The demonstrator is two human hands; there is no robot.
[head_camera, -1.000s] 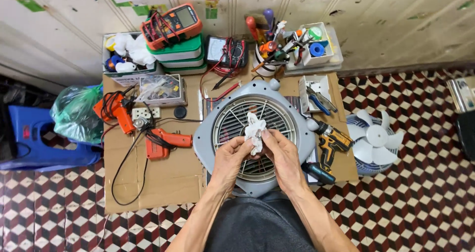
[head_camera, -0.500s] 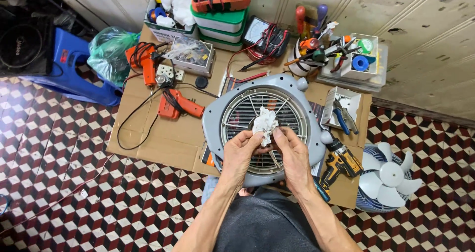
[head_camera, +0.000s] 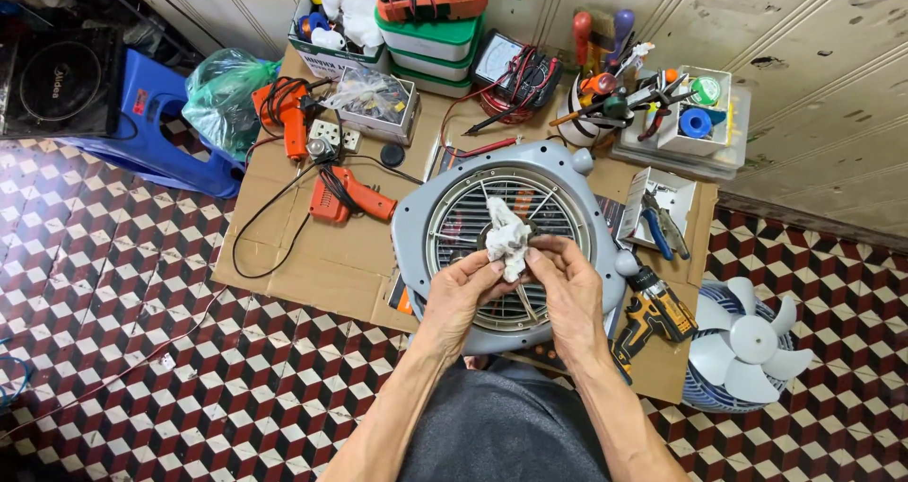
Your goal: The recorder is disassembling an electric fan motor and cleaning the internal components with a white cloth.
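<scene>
- A crumpled white rag [head_camera: 508, 239] sits between the two hands, above the middle of a round grey fan housing [head_camera: 416, 245] with a wire grille.
- The left hand [head_camera: 461, 297] has its fingertips closed on the rag's lower left edge; the right hand [head_camera: 567, 288] pinches the lower right edge, thumb and fingers together on the cloth.
- Both hands lie just below the rag, nearly touching each other beneath it.
- The rag's long axis runs up and away from the person, its free end pointing toward the wall, tilted slightly left.
- The fan housing lies flat on a sheet of cardboard [head_camera: 312, 264] spread over the patterned tiled floor.
- Just right of the housing lies a yellow-and-black cordless drill [head_camera: 653, 316]; a white fan blade [head_camera: 752, 340] rests farther right.
- An orange soldering gun [head_camera: 348, 196] lies to the left.
</scene>
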